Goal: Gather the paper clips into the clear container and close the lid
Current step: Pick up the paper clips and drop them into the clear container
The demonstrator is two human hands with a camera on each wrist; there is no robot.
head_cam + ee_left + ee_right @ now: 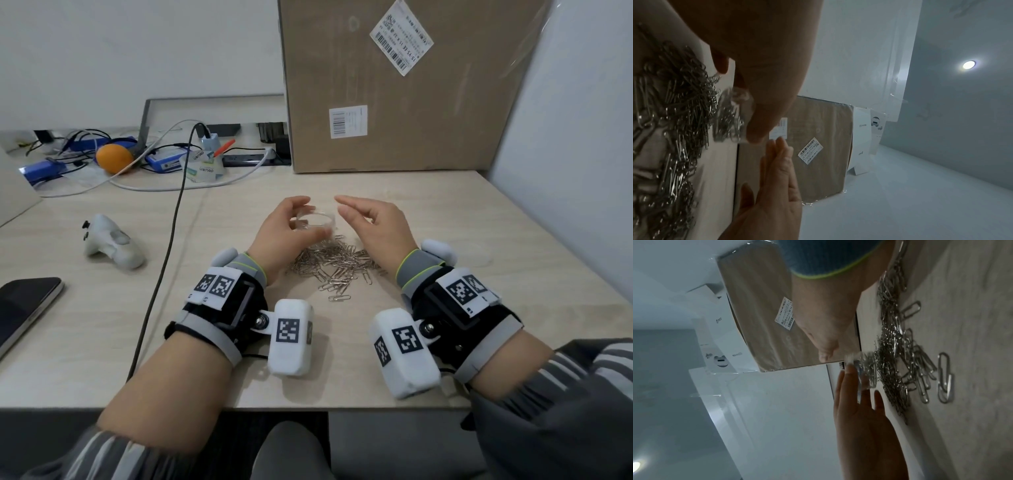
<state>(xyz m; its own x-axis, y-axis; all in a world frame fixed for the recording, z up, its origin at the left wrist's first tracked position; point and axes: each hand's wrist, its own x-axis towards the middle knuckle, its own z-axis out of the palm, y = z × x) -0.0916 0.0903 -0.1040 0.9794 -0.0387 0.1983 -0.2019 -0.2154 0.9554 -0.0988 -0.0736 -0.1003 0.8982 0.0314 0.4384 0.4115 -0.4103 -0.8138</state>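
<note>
A small round clear container (320, 222) is held just above the table, beyond a heap of silver paper clips (337, 265). My left hand (301, 219) grips it, thumb on the near side and fingers curled over the far rim. In the left wrist view the container (731, 116) is seen between my thumb and fingers, with clips (674, 113) showing through it; I cannot tell whether any are inside. My right hand (356, 214) hovers right of the container with fingers straight. Its fingertips (849, 374) lie close beside the container (861, 368). A faint clear round lid (478, 260) lies flat to the right.
A large cardboard box (404, 89) stands at the back of the table (445, 212). To the left lie a white controller (111, 243), a black cable (171, 233) and a phone (24, 308). Behind them sit an orange (113, 158) and tangled electronics.
</note>
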